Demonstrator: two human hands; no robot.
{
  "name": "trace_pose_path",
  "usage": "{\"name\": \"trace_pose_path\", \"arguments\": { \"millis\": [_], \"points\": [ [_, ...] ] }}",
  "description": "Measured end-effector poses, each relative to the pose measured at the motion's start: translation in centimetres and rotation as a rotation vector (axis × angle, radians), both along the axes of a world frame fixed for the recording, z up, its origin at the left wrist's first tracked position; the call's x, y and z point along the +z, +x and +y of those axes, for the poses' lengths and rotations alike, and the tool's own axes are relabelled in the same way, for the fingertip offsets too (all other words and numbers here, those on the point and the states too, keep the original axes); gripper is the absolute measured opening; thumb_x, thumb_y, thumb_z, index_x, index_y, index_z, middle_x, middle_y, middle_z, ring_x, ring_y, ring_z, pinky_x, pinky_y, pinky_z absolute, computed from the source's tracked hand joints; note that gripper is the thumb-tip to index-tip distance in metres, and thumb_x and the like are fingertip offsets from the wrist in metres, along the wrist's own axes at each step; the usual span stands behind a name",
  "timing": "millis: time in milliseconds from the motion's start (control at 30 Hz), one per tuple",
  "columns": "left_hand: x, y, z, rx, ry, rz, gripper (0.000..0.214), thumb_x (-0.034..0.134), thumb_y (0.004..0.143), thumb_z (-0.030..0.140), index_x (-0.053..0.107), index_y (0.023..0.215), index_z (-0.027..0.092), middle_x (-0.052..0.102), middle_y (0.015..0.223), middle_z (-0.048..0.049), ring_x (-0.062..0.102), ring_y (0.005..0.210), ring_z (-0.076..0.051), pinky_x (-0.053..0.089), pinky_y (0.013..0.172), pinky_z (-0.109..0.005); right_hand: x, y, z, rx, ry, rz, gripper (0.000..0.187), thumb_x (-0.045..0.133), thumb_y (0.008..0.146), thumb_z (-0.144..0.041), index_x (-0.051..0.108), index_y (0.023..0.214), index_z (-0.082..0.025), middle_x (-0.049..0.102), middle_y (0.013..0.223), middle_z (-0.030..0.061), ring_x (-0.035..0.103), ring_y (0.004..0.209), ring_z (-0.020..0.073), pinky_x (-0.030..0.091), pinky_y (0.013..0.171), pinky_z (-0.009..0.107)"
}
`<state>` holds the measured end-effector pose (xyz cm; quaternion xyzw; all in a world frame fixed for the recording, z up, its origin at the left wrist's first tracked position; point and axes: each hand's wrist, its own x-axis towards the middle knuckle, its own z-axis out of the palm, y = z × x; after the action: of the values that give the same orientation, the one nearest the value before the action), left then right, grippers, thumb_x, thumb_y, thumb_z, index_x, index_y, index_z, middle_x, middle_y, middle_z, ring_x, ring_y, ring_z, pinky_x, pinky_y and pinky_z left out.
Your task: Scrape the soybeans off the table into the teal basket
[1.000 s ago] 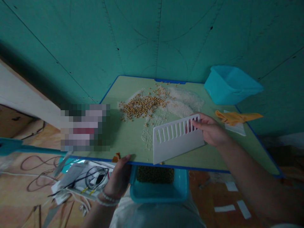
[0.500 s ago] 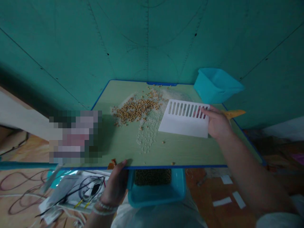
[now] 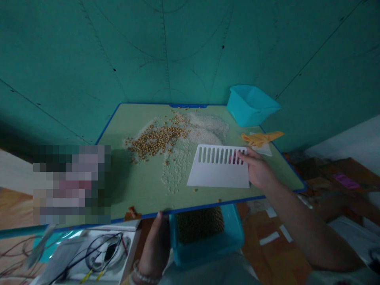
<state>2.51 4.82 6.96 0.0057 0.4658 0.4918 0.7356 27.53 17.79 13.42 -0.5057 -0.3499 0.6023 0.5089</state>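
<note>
My right hand (image 3: 258,166) grips the right end of a white plastic scraper (image 3: 219,174) with a row of slots; fingers show through the end slots. The scraper is over the pale green tabletop (image 3: 118,126), right of strewn white grains (image 3: 173,174). Brown beans (image 3: 154,140), perhaps soybeans, lie heaped on and beside the grains. At the table's front edge is my left hand (image 3: 156,245), thumb up, its fingers hidden. Close beside it, under the edge, sits a blue tub (image 3: 210,256) containing a dark mass of small grains or beans.
A second blue tub (image 3: 252,107) stands at the back right corner. In front of it lies an orange cloth or glove (image 3: 263,137). A pixelated object (image 3: 78,182) occupies the left side. Below left, a white tray (image 3: 132,245) holds cables. A green wall (image 3: 190,47) rises behind.
The view has swung right, so the table appears farther left. My right hand has drawn the scraper nearer the front edge, baring more white grains behind it and the orange thing.
</note>
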Motion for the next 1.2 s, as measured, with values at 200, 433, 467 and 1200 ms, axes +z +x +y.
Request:
{"name": "trace_pose_path", "arguments": {
  "millis": [200, 433, 467, 1200],
  "points": [
    [0.4, 0.7, 0.2, 0.016, -0.043, 0.022, 0.038, 0.070, 0.054, 0.050, 0.071, 0.080, 0.022, 0.075, 0.082, -0.0066, 0.060, 0.100, -0.034, 0.045, 0.087, -0.044, 0.0, -0.1, -1.9, -0.005, -0.063, 0.062, 0.016, 0.069, 0.064, -0.028, 0.056, 0.073, -0.021, 0.063, 0.062, -0.0039, 0.057, 0.056, 0.0126, 0.043, 0.061, 0.027],
    [2.6, 1.2, 1.3, 0.082, -0.115, 0.035, 0.032, 0.068, 0.058, 0.045, 0.070, 0.076, 0.019, 0.075, 0.075, -0.0056, 0.065, 0.088, -0.032, 0.047, 0.083, -0.045, 0.3, -0.8, -3.4, 0.059, -0.111, 0.086, 0.018, 0.068, 0.066, -0.031, 0.056, 0.074, -0.021, 0.063, 0.061, -0.0035, 0.056, 0.053, 0.0120, 0.042, 0.056, 0.026],
    [2.5, 1.2, 1.3, 0.093, -0.130, 0.037, 0.032, 0.067, 0.060, 0.045, 0.070, 0.078, 0.019, 0.075, 0.074, -0.0053, 0.065, 0.086, -0.032, 0.047, 0.082, -0.045, 0.3, -1.0, -3.6, 0.067, -0.109, 0.097, 0.017, 0.068, 0.066, -0.031, 0.057, 0.075, -0.021, 0.063, 0.062, -0.0033, 0.056, 0.054, 0.0119, 0.043, 0.056, 0.025],
    [2.1, -2.2, 0.8, 0.179, -0.103, -0.036, 0.040, 0.058, 0.071, 0.041, 0.067, 0.101, 0.017, 0.075, 0.083, -0.0091, 0.064, 0.091, -0.033, 0.049, 0.081, -0.044, 0.1, -1.4, -4.5, -0.110, -0.047, 0.144, 0.016, 0.065, 0.066, -0.027, 0.055, 0.078, -0.024, 0.066, 0.065, -0.0036, 0.060, 0.058, 0.0149, 0.044, 0.059, 0.028]
  ]
}}
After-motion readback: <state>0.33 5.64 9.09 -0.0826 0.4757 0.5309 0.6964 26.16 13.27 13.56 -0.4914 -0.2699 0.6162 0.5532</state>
